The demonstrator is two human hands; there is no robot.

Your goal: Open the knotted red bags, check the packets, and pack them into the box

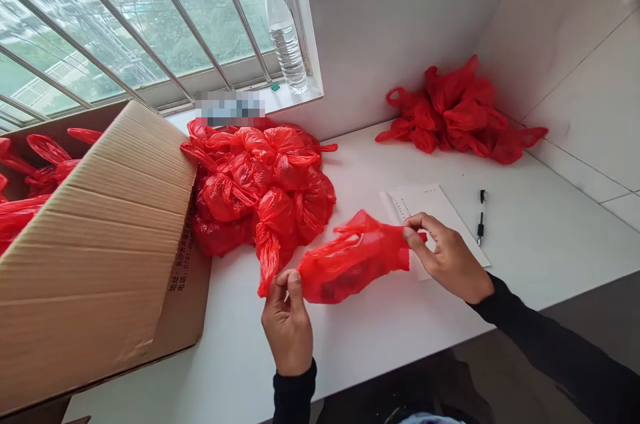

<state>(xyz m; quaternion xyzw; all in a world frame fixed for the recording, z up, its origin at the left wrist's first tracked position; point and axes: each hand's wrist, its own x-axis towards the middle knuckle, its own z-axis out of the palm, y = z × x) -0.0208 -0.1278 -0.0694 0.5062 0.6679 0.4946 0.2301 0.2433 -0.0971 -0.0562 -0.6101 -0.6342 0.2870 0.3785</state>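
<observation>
White bench point(240, 361). Cardboard box point(90, 244) at left, piled red bags point(270, 171) beside. Notepad point(435, 204), pen point(481, 221) alongside. Red bag heap point(460, 114) near corner.

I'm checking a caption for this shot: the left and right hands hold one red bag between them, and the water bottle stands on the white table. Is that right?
Not quite: the head view shows the water bottle standing on the windowsill, not the white table. The left hand and right hand do hold one red bag between them.
</observation>
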